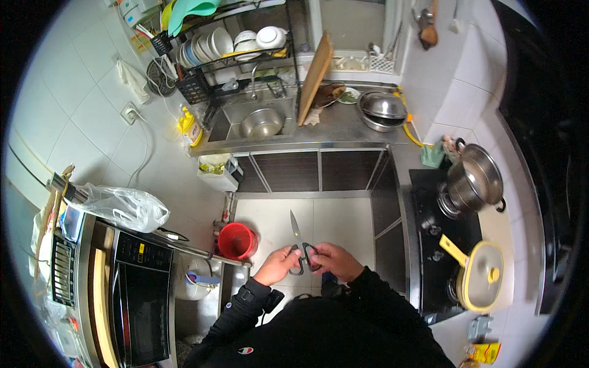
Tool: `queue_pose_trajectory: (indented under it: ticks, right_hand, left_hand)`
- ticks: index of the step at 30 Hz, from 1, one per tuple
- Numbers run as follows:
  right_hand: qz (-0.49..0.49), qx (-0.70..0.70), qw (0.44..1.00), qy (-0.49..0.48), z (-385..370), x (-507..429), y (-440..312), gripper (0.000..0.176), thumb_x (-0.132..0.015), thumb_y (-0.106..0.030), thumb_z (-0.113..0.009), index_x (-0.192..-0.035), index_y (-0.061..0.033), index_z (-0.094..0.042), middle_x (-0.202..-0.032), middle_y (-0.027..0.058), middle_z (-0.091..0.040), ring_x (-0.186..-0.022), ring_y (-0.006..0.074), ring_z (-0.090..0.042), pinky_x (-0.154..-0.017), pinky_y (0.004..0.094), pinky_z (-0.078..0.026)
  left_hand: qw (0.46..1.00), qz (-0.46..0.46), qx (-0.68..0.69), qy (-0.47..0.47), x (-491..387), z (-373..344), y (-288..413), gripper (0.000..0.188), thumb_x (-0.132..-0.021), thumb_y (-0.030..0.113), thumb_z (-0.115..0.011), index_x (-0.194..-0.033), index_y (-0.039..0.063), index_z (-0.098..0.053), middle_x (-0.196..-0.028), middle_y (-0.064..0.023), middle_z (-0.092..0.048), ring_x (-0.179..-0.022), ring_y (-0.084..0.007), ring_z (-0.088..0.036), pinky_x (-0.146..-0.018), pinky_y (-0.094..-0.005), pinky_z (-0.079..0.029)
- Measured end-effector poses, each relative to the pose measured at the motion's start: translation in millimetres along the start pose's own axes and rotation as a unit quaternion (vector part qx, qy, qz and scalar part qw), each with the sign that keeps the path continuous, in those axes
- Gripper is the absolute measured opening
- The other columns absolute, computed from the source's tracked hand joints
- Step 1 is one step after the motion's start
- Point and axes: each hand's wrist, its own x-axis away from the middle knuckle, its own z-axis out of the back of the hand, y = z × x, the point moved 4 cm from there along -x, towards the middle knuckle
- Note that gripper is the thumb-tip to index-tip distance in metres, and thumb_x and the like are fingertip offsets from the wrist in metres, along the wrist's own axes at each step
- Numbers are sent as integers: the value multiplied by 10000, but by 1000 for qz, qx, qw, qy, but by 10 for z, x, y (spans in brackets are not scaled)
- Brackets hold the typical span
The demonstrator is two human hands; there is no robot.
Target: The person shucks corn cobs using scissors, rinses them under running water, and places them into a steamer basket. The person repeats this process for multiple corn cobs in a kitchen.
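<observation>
Between my hands is a pair of scissors (296,226) with black handle loops, held over the tiled floor. Its metal blade points away from me, toward the sink cabinets, and looks closed along its length. My left hand (275,267) grips the left loop with thumb and fingers. On the other loop are the fingers of my right hand (339,261). Just left of my left hand, a red bucket (237,241) stands on the floor.
Ahead, a steel basin (262,123) sits in the sink (225,115), beside an upright cutting board (316,78). A lidded pan (382,110) stands farther right. The right-hand stove (425,239) bears a steel pot (476,177) and a yellow-rimmed pan (481,276). A microwave (142,303) is left.
</observation>
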Motion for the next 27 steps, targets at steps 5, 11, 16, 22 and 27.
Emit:
queue_pose_trajectory:
  ticks: [5,11,16,22,27]
  right_hand:
    - [-44,-31,996,-73,184,-745,-541,302,-970,-243,-603,-1140,-9,-518,-1047,102,-610,-926,174,-641,-808,341,-566]
    - [-84,-63,990,-94,511,-1538,-991,242,-999,-201,-552,-1151,-23,-489,-1071,123,-601,-963,234,-658,-884,397,-557]
    - [-25,-83,996,23,1119,-2149,-1233,240,-989,-131,-549,-1187,-18,-473,-1054,118,-570,-934,269,-661,-874,440,-562]
    - [51,-156,964,209,1827,-2559,-1450,194,-948,-76,-602,-1119,-69,-510,-1031,62,-573,-940,209,-642,-814,409,-591]
    - [54,-151,959,233,2028,-2785,-1590,170,-955,-84,-603,-1102,-95,-518,-1017,48,-602,-912,194,-635,-805,373,-567]
  left_hand:
    - [997,-14,44,60,-508,488,179,338,-1033,313,-494,-903,24,-613,-780,9,-609,-742,-84,-549,-712,-256,-460]
    - [996,-18,84,7,-1282,987,194,268,-1023,256,-535,-1040,-1,-609,-862,-14,-642,-825,-102,-616,-783,-268,-508]
    - [992,-71,108,8,-1960,1670,64,139,-971,151,-619,-975,14,-597,-861,-15,-636,-844,-110,-617,-780,-261,-496]
    - [999,-18,15,28,-2728,2675,-152,246,-931,220,-681,-845,30,-550,-726,-22,-597,-702,-100,-593,-676,-273,-494]
    - [994,-23,-106,-3,-3248,2904,111,194,-940,181,-674,-921,31,-553,-827,-27,-614,-782,-109,-596,-735,-272,-495]
